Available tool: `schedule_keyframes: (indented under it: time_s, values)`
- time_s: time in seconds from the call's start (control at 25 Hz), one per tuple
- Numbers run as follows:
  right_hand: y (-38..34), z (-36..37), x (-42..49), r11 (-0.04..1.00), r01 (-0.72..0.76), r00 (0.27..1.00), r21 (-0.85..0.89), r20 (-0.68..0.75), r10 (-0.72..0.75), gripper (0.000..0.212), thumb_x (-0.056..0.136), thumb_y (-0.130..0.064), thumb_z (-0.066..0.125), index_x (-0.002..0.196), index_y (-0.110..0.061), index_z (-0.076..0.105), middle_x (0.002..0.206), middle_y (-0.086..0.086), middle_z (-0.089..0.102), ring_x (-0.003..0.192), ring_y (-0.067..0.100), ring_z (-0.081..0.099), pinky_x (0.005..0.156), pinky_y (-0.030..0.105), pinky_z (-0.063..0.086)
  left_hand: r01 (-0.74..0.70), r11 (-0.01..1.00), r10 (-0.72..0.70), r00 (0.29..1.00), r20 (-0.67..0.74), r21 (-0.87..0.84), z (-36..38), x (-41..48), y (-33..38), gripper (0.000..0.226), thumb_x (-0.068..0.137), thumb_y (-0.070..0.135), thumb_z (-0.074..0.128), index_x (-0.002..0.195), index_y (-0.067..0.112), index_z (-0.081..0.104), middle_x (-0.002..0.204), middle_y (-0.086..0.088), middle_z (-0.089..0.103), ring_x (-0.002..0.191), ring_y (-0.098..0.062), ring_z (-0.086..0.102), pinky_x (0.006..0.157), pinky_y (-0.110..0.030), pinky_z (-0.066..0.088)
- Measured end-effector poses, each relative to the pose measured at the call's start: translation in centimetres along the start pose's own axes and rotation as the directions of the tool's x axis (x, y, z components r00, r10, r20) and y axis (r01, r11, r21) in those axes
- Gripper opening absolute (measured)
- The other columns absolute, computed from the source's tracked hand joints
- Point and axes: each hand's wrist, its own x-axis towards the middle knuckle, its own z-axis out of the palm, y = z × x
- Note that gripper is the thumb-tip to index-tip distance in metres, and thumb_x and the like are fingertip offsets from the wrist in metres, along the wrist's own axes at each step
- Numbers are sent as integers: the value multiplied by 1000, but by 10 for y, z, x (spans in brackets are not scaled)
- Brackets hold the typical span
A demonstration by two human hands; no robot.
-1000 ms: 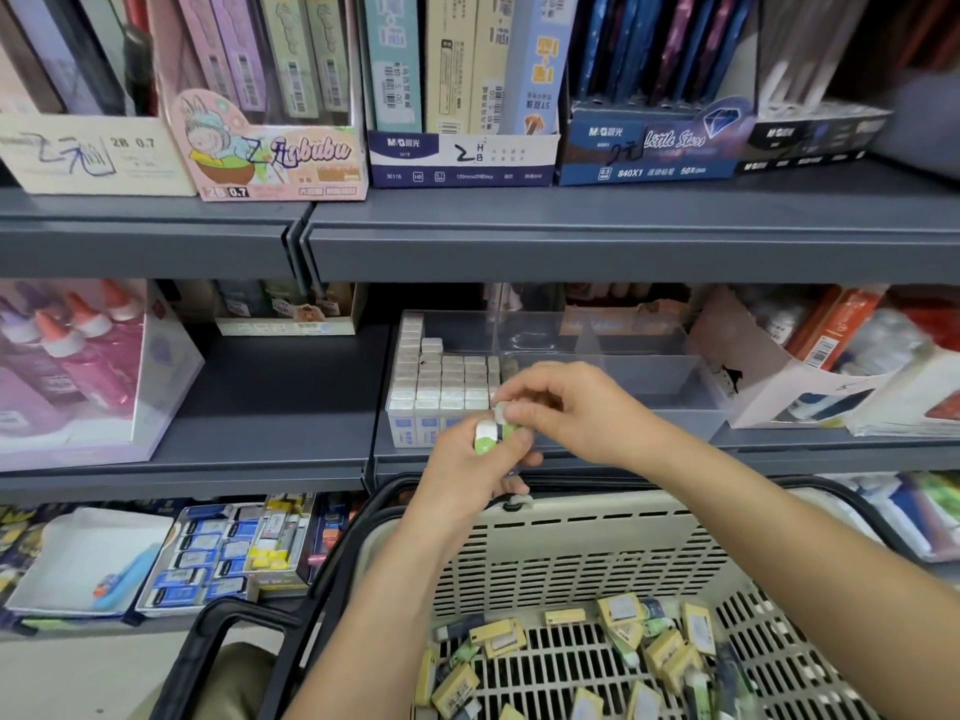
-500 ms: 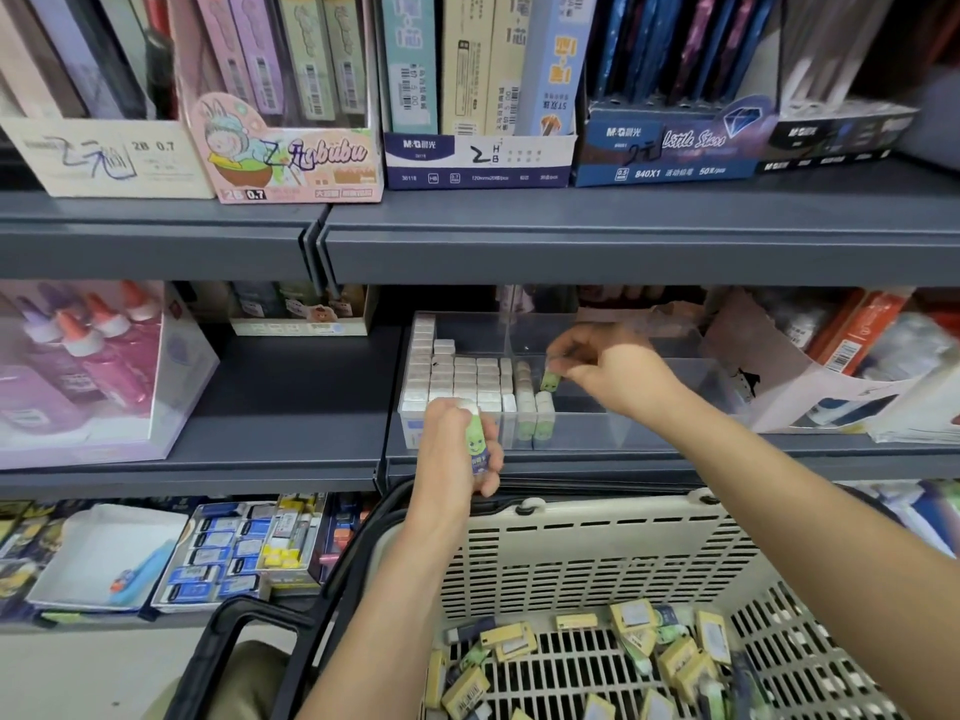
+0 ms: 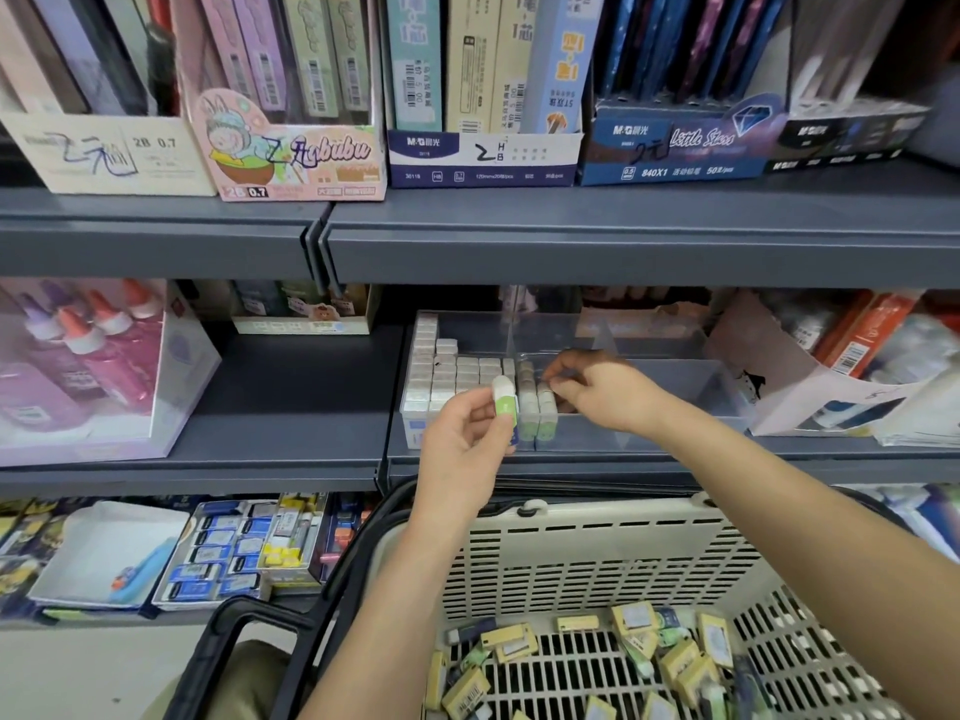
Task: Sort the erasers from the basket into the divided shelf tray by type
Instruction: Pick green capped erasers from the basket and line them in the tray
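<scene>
Left hand point(image 3: 464, 441) pinches 1 green eraser point(image 3: 505, 403); right hand point(image 3: 600, 393), fingers curled, touches the green row point(image 3: 537, 415) in the tray point(image 3: 719, 402), grip unclear

Clear divided tray point(image 3: 675, 367) at shelf point(image 3: 291, 407) front edge: white erasers point(image 3: 447, 377) rowed in left compartment, green-sleeved erasers point(image 3: 538, 415) upright in next. I see one held eraser point(image 3: 505, 402) upright in left hand point(image 3: 462, 444); mixed erasers point(image 3: 623, 662) loose in beige basket point(image 3: 597, 553).

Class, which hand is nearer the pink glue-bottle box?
Left. The left hand is right of the pink glue-bottle box; the right hand is farther right, in the clear divided tray.
</scene>
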Motion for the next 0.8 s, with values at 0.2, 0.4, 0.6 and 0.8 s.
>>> schedule_keyframes:
  time_s: [0.2,0.4,0.6,0.8]
  values:
    - [-19,-7,-20,982,138,979,132,-166,-116,14,91,-27,54,100,-24,64,96,-5,68,88,13,62,79,24,46,17,1000,-17,1000,14,22,1,0,-2,33,87,3,60,88,35,56,89,13,62,74,10,61,64,-14,54]
    - [-31,-10,-42,922,248,968,296,-35,-249,9,87,-17,62,87,-24,67,80,-1,70,72,11,67,77,29,55,-23,992,16,998,61,120,2,-2,-2,29,88,9,61,93,37,60,95,12,67,87,-1,63,81,-26,53]
    - [-17,-34,-20,929,159,966,335,-246,-76,19,88,-11,59,79,-28,63,94,9,72,82,17,68,84,33,54,11,993,-2,997,-76,115,-6,2,-3,25,88,13,60,96,36,59,105,10,62,96,-4,61,92,-36,51]
    - [-9,-16,9,995,2,989,99,-148,13,17,90,-20,57,78,-31,55,92,-2,67,93,22,65,89,35,50,32,987,-24,998,-55,160,-6,2,-4,24,88,12,60,94,35,58,101,13,62,93,-4,61,91,-39,52]
